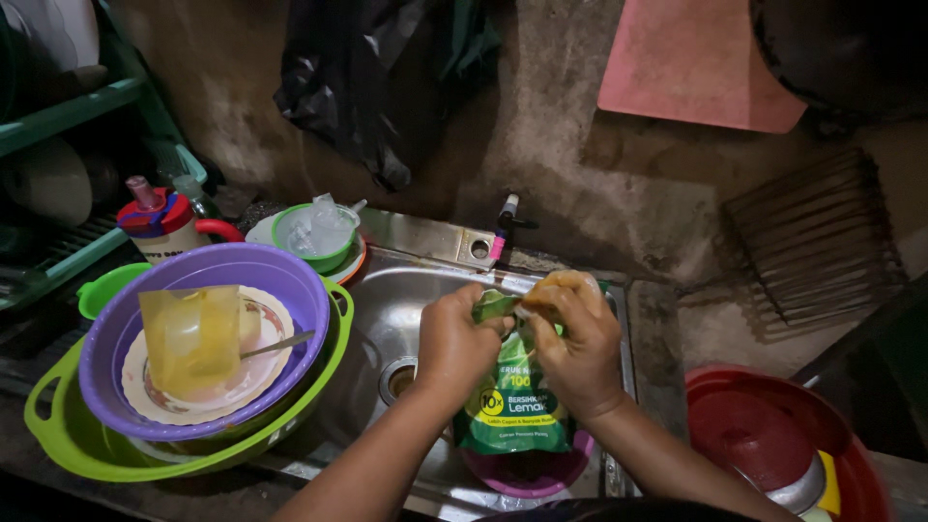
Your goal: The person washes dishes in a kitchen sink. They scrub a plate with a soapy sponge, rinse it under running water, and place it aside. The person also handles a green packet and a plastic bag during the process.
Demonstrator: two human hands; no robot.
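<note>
Both hands are closed on the top of a green soap pouch (512, 406) at the centre of the frame, above the metal sink (387, 290); the left hand (452, 343) pinches one corner, the right hand (575, 348) the other. For a clean opening, the pouch is best kept upright and pulled evenly, over the pink bowl (530, 472) seen beneath it. At the left, a purple basin (290, 280) is nested in a green basin (58, 425); a patterned plate (145, 387), a yellow sheet (190, 336) and a utensil (277, 345) are held in it. A red basin (773, 435) at lower right holds metal ware.
</note>
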